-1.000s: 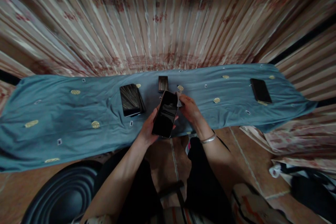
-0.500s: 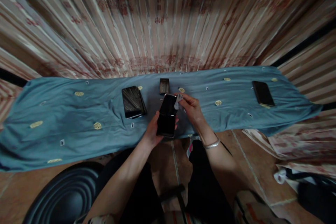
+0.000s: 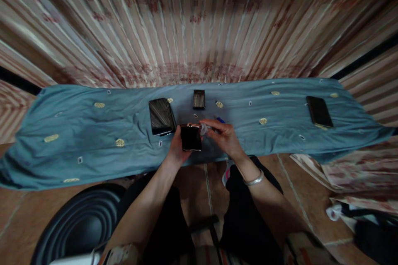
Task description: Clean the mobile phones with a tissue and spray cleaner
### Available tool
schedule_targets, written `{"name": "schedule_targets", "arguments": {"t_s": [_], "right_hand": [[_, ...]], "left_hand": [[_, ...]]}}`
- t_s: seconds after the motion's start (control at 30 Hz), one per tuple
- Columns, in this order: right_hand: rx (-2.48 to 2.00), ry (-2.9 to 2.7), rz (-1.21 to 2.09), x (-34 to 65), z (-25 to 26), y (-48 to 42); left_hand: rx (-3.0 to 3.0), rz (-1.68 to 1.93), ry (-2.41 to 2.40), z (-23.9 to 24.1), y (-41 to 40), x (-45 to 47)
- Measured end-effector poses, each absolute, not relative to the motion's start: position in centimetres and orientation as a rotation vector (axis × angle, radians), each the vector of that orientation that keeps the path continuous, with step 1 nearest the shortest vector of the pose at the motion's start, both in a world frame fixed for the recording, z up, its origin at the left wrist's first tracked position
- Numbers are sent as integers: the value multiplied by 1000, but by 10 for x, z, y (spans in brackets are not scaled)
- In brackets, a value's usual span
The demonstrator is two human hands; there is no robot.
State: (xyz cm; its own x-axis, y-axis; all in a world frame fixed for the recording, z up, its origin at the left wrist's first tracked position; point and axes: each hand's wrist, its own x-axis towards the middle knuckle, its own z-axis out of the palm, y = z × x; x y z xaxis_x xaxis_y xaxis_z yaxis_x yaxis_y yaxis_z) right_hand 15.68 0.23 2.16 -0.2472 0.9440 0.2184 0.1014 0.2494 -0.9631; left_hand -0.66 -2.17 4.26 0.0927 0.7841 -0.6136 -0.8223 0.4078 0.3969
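Observation:
My left hand [image 3: 177, 149] grips a black smartphone [image 3: 190, 138] by its left edge, holding it tilted steeply so its screen looks short. My right hand [image 3: 224, 136] pinches a small pale wipe [image 3: 204, 127] against the phone's upper right corner. Both hands hover over the near edge of a blue cloth [image 3: 93, 132] with gold motifs. A silver bangle [image 3: 254, 180] sits on my right wrist.
On the cloth lie a stack of dark phones [image 3: 161, 116] to the left, a small dark box [image 3: 198, 99] behind and another black phone [image 3: 319, 111] far right. A small blue item [image 3: 220, 119] lies by my right hand. A black ribbed tub [image 3: 77, 223] stands lower left. Striped curtain behind.
The phone has tipped from nearly upright to a steep tilt and dropped lower toward the cloth. My right hand has stayed at its top corner with the wipe.

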Motion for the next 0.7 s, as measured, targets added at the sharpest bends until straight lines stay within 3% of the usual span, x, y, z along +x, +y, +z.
{"name": "schedule_targets", "arguments": {"t_s": [0.7], "right_hand": [[-909,-1772,993,142,11,-10]], "left_hand": [[-65,1281,922,42,-14,-15]]}}
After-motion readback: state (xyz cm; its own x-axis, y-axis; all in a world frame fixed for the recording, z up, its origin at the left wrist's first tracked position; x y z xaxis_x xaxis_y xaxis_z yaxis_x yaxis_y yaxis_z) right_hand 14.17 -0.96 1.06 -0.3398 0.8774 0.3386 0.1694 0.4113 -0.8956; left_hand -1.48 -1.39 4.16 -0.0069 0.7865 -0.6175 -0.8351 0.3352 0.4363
